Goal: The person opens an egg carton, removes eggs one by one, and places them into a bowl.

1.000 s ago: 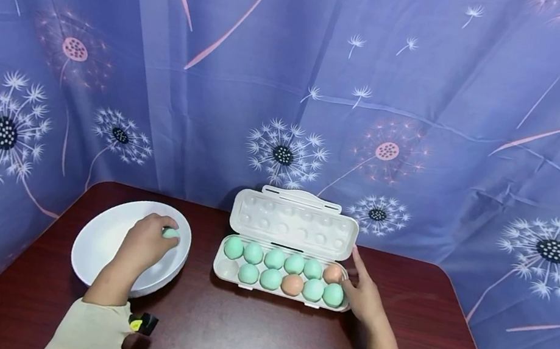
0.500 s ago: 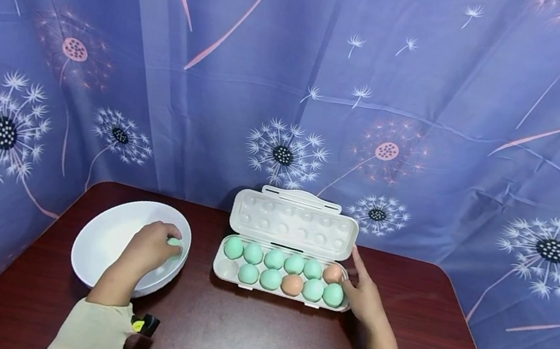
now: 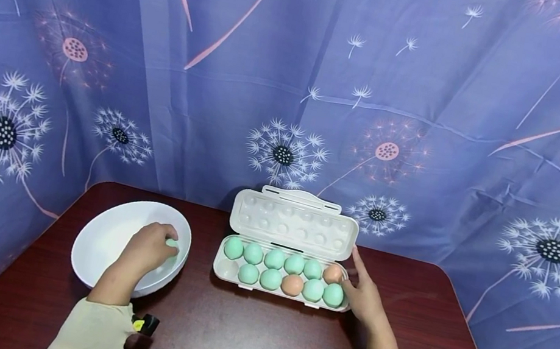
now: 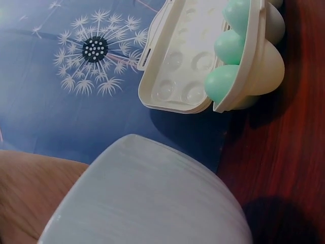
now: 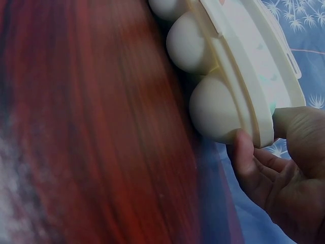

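Inside the white bowl (image 3: pixel 100 231) my left hand (image 3: pixel 146 248) reaches down and holds a mint-green egg (image 3: pixel 172 245) between thumb and fingers; part of the egg is covered by the hand. The left wrist view is mostly filled by the bowl's outer wall (image 4: pixel 147 198). My right hand (image 3: pixel 366 297) grips the right end of an egg carton (image 3: pixel 293 226), fingers along its edge, as the right wrist view also shows. Mint-green eggs (image 3: pixel 270 278) and two brown eggs (image 3: pixel 292 284) sit in its cups. The front left cup (image 3: pixel 227 269) shows its white bottom.
The carton's lid is folded back toward the blue dandelion-print curtain (image 3: pixel 292 102) behind the table. A dark red wooden table (image 3: pixel 230 339) carries everything. The bowl stands near its left edge, with a strip of wood between bowl and carton.
My left hand has lowered slightly toward the near right side of the bowl, with the egg still in its fingers. The right hand and the carton have stayed put.
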`<action>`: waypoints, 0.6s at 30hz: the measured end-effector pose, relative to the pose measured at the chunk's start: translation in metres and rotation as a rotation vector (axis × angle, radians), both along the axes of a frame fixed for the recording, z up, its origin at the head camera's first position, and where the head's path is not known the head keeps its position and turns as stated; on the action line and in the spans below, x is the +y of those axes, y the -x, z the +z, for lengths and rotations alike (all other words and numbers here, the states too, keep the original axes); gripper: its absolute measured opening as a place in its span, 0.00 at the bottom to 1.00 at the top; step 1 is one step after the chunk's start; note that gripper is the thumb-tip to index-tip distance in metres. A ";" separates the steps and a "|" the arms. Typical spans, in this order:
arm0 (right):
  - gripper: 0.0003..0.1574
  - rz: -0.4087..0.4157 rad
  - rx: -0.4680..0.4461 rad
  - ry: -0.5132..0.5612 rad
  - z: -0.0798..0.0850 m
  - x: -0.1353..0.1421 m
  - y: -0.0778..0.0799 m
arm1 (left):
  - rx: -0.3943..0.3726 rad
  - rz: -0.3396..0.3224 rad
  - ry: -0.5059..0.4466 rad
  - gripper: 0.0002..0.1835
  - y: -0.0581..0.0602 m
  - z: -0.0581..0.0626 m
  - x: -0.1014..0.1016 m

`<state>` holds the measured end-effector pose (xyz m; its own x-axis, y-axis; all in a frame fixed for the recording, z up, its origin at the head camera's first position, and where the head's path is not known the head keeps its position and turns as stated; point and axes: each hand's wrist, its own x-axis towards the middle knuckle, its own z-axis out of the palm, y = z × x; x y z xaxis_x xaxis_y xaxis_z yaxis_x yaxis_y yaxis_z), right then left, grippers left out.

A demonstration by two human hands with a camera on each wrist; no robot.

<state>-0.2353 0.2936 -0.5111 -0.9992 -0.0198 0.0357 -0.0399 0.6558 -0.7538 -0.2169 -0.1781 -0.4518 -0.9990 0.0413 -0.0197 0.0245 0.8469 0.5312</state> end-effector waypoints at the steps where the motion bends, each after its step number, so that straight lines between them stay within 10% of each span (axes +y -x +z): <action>1: 0.51 -0.001 0.000 0.001 0.000 0.000 0.000 | -0.005 -0.001 0.004 0.14 0.000 0.000 0.000; 18: 0.52 -0.002 0.010 -0.022 -0.001 0.000 0.000 | -0.066 -0.018 0.068 0.16 0.000 -0.005 0.000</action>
<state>-0.2357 0.2938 -0.5117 -0.9988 -0.0187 0.0455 -0.0462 0.6726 -0.7386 -0.2166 -0.1778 -0.4567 -0.9945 0.0560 -0.0887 0.0074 0.8810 0.4730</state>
